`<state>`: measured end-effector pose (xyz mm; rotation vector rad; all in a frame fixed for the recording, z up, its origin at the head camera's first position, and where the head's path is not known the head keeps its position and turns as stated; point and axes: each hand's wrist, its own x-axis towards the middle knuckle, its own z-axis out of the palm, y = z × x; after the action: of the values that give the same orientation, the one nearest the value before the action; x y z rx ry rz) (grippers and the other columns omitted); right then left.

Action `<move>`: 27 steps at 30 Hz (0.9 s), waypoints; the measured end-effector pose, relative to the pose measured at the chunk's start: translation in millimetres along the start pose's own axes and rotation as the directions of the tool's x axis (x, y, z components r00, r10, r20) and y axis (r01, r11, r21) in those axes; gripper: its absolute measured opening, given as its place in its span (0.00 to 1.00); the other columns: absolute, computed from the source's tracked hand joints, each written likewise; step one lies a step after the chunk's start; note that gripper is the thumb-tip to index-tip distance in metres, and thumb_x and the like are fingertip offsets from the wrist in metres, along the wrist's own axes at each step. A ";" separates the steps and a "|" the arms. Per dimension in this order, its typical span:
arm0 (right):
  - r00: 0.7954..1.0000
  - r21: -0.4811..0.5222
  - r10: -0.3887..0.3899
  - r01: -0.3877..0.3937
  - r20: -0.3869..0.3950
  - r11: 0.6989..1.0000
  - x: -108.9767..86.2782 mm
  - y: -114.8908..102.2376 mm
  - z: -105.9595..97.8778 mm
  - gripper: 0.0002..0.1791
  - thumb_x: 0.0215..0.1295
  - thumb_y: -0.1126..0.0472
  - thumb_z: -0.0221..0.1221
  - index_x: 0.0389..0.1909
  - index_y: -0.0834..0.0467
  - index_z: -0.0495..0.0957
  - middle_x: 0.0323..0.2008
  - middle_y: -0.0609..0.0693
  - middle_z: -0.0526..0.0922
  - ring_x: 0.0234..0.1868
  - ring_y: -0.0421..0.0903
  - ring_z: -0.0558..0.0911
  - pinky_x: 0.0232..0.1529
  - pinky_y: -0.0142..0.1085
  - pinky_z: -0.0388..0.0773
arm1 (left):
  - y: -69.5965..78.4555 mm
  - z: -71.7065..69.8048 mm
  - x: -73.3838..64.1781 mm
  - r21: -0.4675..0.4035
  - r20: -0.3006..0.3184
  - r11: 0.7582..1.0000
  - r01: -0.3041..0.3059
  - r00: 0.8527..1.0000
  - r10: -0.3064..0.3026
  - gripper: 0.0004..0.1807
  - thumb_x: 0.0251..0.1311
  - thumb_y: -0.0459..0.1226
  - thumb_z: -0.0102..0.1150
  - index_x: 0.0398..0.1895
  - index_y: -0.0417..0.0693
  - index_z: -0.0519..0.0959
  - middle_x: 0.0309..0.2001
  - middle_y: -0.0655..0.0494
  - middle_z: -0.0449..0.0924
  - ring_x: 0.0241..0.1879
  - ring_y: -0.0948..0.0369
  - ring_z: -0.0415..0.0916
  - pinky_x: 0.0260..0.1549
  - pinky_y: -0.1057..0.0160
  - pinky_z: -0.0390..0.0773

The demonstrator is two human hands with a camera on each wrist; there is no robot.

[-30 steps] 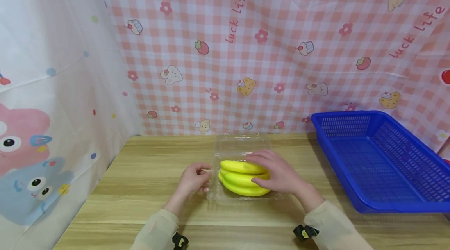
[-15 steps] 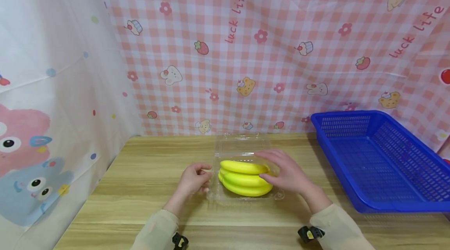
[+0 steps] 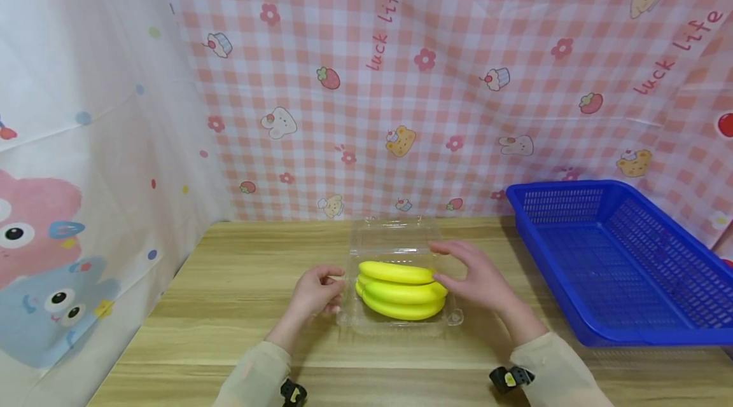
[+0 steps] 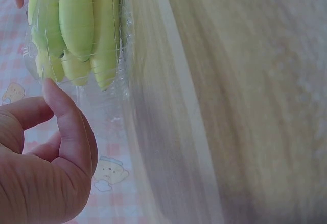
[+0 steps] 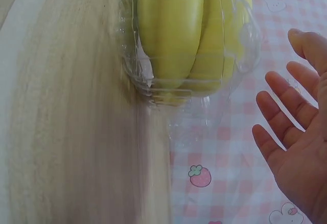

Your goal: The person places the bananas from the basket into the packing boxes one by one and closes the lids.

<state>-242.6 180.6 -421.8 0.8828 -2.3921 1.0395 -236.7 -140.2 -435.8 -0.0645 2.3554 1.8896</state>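
A bunch of yellow bananas [image 3: 401,292] lies in the base of a clear plastic clamshell container [image 3: 350,311]. Its lid [image 3: 392,235] is folded back towards the cloth. My left hand [image 3: 315,292] is at the container's left edge with fingers bent; in the left wrist view, thumb and forefinger [image 4: 69,119] come together by the rim. Whether they pinch the plastic I cannot tell. My right hand [image 3: 481,276] hovers at the bananas' right end, fingers [image 5: 281,88] spread and holding nothing. In the head view its thumb tip overlaps the bananas; contact is unclear.
A blue plastic basket [image 3: 550,280] with perforated sides stands to the right on the wooden table [image 3: 246,331]. Behind the table hangs a pink checked cloth [image 3: 372,108], and a white patterned curtain [image 3: 114,108] hangs on the left.
My right hand has drawn back to the right off the bananas, and its fingers have come away from them. The left hand, the container and the basket have stayed where they were.
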 end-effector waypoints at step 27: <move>0.954 0.199 0.298 -0.284 -0.041 0.938 3.9 20.1 -8.2 0.22 0.65 0.69 0.63 0.59 0.70 0.74 0.48 0.66 0.82 0.48 0.62 0.80 0.53 0.57 0.77 | -2.3 -6.2 14.2 -0.095 -0.042 0.993 0.069 0.996 -0.074 0.18 0.66 0.34 0.60 0.55 0.32 0.77 0.34 0.49 0.76 0.26 0.60 0.74 0.23 0.65 0.83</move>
<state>-258.3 195.8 -424.5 0.5467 -2.4420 1.4070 -250.9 -146.2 -438.4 -0.1993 2.2594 1.9833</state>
